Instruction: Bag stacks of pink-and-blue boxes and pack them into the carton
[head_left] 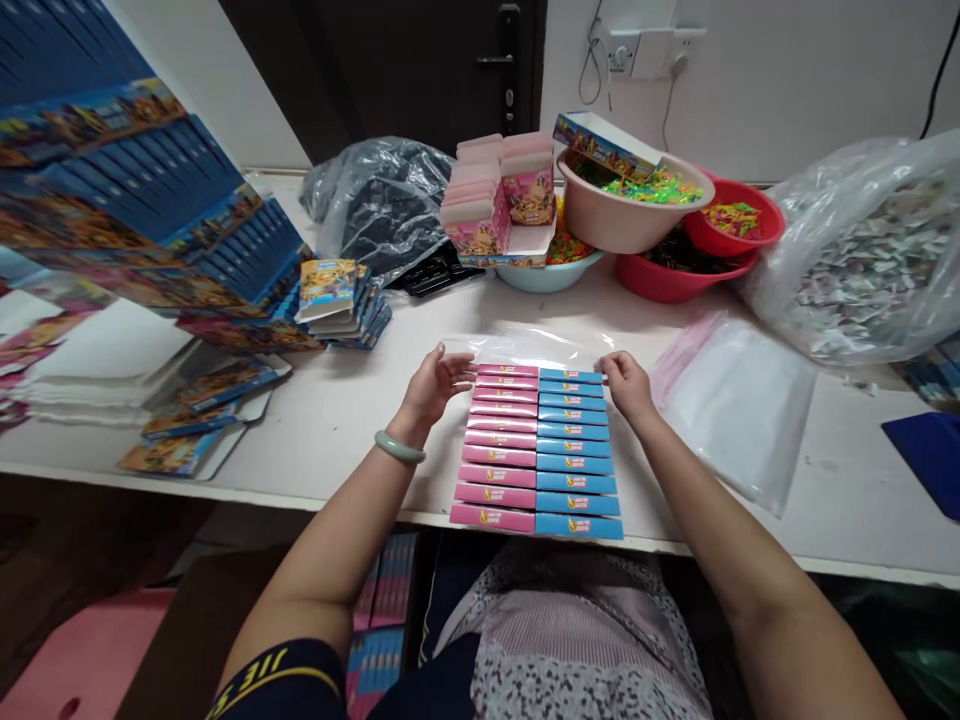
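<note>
Two side-by-side columns of small boxes, pink boxes [499, 457] on the left and blue boxes [574, 447] on the right, lie at the table's front edge. A clear plastic bag [536, 348] shows as a loose, shiny flap beyond their far end; how far it covers them is hard to make out. Beside the upper left corner of the pink column, my left hand [437, 388] is open with its fingers spread. Curled at the far right corner of the blue column, my right hand [627, 383] pinches the edge of the bag.
Flat clear bags [731, 410] lie to the right, near a big sack of paper bits [870, 250]. Behind stand a pink basin [634, 220], red basins [675, 280] and upright pink boxes [480, 215]. Blue display boxes [150, 200] are stacked high at left.
</note>
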